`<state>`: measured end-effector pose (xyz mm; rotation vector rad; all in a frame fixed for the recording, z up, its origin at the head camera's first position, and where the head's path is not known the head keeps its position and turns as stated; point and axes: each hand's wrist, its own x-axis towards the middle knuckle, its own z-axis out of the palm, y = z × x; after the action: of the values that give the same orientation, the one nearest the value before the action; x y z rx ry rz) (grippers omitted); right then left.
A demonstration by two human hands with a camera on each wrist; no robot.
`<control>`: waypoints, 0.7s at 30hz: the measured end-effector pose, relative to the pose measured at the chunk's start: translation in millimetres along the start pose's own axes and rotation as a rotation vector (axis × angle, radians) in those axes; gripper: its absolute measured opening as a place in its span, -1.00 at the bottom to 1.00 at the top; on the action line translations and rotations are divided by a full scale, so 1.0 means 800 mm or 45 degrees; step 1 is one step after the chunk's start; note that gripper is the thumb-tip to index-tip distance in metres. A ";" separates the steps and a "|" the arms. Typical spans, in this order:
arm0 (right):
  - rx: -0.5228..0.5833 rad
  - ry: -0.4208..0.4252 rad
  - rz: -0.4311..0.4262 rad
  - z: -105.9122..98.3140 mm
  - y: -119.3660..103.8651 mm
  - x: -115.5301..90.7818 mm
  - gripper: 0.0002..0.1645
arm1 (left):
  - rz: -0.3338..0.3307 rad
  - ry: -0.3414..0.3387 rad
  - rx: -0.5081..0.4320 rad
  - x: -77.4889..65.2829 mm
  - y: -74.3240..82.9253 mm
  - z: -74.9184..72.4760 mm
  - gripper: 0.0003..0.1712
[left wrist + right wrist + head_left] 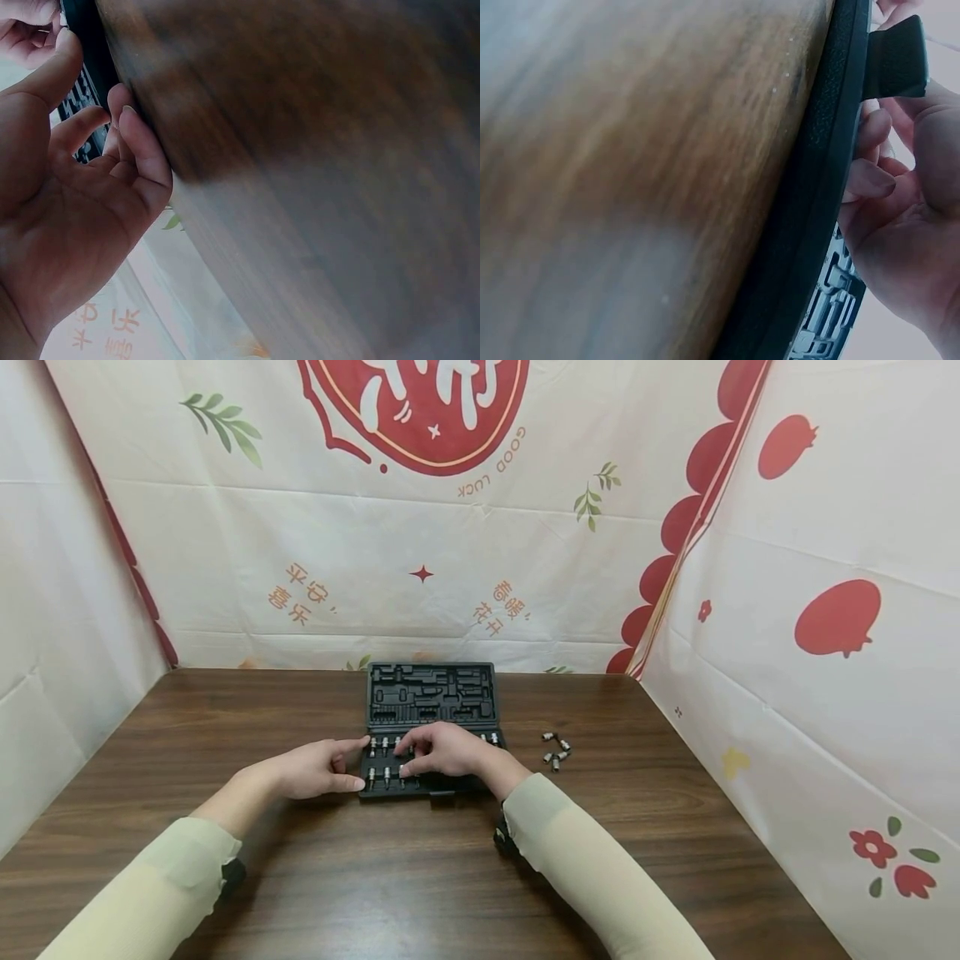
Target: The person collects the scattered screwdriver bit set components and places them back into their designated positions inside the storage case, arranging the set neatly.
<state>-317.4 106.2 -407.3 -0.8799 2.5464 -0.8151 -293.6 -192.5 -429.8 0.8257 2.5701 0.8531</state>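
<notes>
A black socket-set case (431, 693) lies with its lid raised at the back, and silver bit sockets (386, 777) sit in two rows of its near half. At its left side, my left hand (318, 768) touches the edge, index finger toward the hinge and thumb at the near corner. My right hand (446, 750) reaches over the tray with bent fingers, hiding much of its middle. Its thumb tip touches a bit socket (402, 779) in the lower row, and a gap shows between thumb and index finger. In the right wrist view, that hand (911, 217) is behind the case's latch (898, 60).
Several loose bit sockets (556, 764) lie on the wooden table (337, 877) to the right of the case. A printed cloth (420, 585) hangs behind the table, and more cloth (810, 718) stands along its right side.
</notes>
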 end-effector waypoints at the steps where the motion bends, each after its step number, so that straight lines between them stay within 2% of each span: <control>1: -0.019 -0.001 0.003 0.000 0.000 0.000 -0.62 | -0.018 -0.007 -0.006 -0.004 0.010 -0.002 0.05; 4: -0.048 -0.008 0.015 0.000 -0.002 0.002 -0.61 | -0.060 -0.006 -0.012 -0.011 0.030 -0.005 0.01; 6: -0.046 -0.015 0.017 0.000 -0.002 0.003 -0.63 | -0.083 0.002 0.001 -0.014 0.036 -0.006 -0.01; 10: -0.017 -0.027 0.036 0.000 -0.001 0.002 -0.64 | -0.058 0.005 -0.003 -0.013 0.036 -0.004 -0.02; 15: 0.009 -0.044 0.078 -0.001 -0.004 0.003 -0.65 | 0.036 0.004 -0.010 -0.012 0.025 -0.004 0.01; 18: -0.004 -0.050 0.094 -0.002 -0.007 0.003 -0.65 | 0.011 0.010 -0.007 -0.011 0.026 -0.004 0.00; 21: -0.015 -0.051 0.108 -0.002 -0.009 0.003 -0.65 | -0.045 0.015 -0.004 -0.013 0.038 -0.004 -0.02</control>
<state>-316.7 100.6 -401.5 -0.7783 2.5372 -0.7504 -273.8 -180.9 -407.3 0.7743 2.5847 0.8535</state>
